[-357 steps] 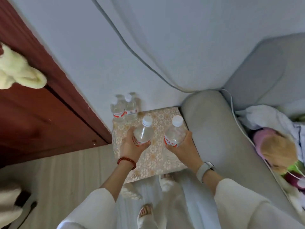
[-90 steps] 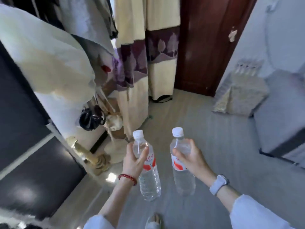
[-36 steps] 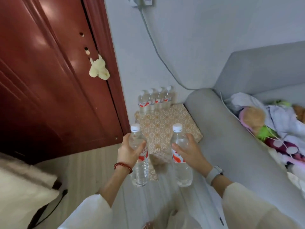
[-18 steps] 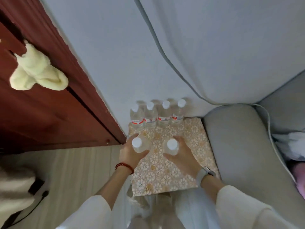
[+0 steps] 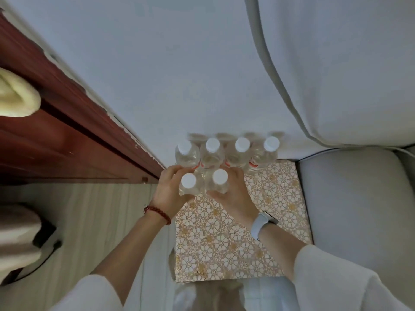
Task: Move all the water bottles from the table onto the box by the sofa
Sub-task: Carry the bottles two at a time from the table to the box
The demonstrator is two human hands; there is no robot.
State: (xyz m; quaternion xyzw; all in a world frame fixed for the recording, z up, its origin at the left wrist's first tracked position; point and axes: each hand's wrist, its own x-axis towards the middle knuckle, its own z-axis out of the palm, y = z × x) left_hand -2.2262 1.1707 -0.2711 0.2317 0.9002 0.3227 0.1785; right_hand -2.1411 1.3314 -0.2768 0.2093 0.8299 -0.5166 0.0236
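The box has a gold flower-patterned top and stands between a door and the sofa. Along its far edge, against the wall, several clear water bottles with white caps stand in a row. My left hand is wrapped around one upright bottle and my right hand around another. These two stand side by side just in front of the row, over the box's left far part. Whether their bases rest on the box is hidden by my hands.
A grey sofa arm borders the box on the right. A dark red wooden door with a pale plush item hanging on it is on the left. The white wall is close behind the bottles. Light wood floor lies left of the box.
Both hands have carried their bottles forward and left, from the box's middle up to the row at the wall. My head has leaned further over the box.
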